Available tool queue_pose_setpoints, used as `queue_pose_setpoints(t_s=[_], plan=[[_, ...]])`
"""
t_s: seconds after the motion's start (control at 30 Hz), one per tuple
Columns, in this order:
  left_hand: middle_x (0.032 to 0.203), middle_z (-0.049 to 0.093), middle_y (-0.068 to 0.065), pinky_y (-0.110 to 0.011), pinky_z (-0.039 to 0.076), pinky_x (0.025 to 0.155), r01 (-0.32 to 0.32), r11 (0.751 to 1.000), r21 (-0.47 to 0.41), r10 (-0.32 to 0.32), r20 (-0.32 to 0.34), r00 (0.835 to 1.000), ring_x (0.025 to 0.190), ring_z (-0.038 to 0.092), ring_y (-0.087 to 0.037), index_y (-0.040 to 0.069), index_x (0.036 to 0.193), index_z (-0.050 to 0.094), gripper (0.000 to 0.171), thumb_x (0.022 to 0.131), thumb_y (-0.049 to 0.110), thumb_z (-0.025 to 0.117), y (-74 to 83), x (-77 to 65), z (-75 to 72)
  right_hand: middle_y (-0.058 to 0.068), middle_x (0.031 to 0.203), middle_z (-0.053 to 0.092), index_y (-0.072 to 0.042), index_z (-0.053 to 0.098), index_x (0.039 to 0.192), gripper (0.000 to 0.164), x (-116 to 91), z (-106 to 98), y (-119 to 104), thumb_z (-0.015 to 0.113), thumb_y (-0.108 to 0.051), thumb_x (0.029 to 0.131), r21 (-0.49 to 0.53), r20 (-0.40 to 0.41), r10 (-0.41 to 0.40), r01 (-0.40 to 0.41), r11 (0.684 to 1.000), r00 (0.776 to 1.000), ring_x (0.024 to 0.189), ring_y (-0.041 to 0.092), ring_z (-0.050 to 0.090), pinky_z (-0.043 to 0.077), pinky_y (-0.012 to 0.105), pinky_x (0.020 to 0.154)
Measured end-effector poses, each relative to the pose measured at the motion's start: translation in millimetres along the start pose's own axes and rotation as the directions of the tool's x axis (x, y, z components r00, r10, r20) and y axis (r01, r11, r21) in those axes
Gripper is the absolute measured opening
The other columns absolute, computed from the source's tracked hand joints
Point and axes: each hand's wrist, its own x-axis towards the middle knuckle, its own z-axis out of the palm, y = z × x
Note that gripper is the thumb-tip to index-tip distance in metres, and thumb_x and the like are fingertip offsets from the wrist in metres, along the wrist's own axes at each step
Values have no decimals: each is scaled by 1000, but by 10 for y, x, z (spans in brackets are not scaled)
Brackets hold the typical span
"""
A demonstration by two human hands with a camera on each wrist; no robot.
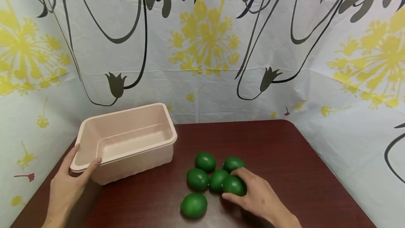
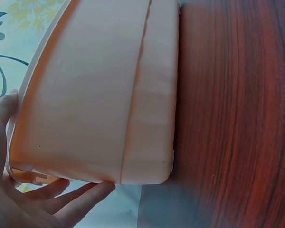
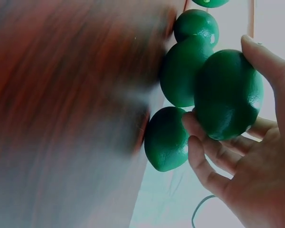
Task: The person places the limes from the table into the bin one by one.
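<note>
My left hand (image 1: 68, 182) grips a pale pink plastic bin (image 1: 136, 157) by its near left corner, thumb over the front rim and fingers round the end. Seen from the left wrist, the fingers (image 2: 80, 202) lie under the rim against the end wall. My right hand (image 1: 261, 194) holds a shiny green lime (image 1: 233, 185) between thumb and fingers. This lime (image 3: 228, 95) overlaps another lime (image 3: 186, 71) in the right wrist view. Beside it in the head view is a lime (image 1: 217, 181), with another lime (image 1: 234, 164) just behind the hand.
More limes lie on the dark red wood table (image 1: 152, 203): a lime (image 1: 205, 161) at the back, a lime (image 1: 197, 179) left of the cluster and a lime (image 1: 194, 205) nearer the front. A patterned white cloth (image 1: 202, 94) hangs behind and at both sides.
</note>
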Motion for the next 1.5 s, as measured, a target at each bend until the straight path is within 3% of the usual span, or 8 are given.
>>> queue_pose_setpoints(t_s=[0.27, 0.53, 0.83, 1.3, 1.5], plan=[[170, 31, -17, -69, 32, 118, -2, 1000, -2, 1, -9, 1000, 152, 35, -47, 51, 162, 23, 88, 91, 55, 75, -3, 4, 17, -30, 107, 61, -37, 65, 118, 60, 34, 22, -30, 76, -77, 75, 12, -87, -20, 21, 1000, 996, 85, -6, 58, 54, 21, 73], [170, 30, -15, -67, 33, 118, 7, 1000, -14, -7, 2, 1000, 150, 36, -43, 52, 162, 21, 88, 92, 55, 74, 9, -6, 28, -29, 110, 61, -35, 65, 121, 59, 55, 54, -56, 79, -72, 77, 72, -124, -30, 39, 997, 992, 88, -4, 59, 56, 22, 74], [170, 31, -14, -67, 33, 117, 6, 1000, -9, -7, -8, 1000, 149, 37, -44, 50, 163, 22, 89, 91, 55, 74, 25, -5, 43, -25, 113, 63, -35, 65, 121, 56, 116, 90, -83, 82, -66, 77, 186, -123, -21, 44, 982, 992, 91, -1, 62, 57, 22, 77], [172, 26, -9, -68, 29, 122, 19, 999, -26, -19, 0, 1000, 155, 31, -41, 49, 164, 19, 90, 92, 56, 73, 49, 6, 33, -27, 112, 62, -40, 64, 120, 53, 181, 100, -149, 84, -65, 77, 209, -103, 14, 8, 978, 995, 92, -1, 62, 56, 22, 76], [173, 24, -9, -68, 27, 123, 26, 999, -24, -26, 3, 1000, 156, 29, -42, 47, 164, 18, 91, 92, 54, 73, 42, 2, 15, -28, 111, 62, -39, 65, 121, 54, 236, 107, -208, 82, -67, 78, 215, -107, -12, 35, 976, 994, 91, -1, 61, 56, 23, 77]])
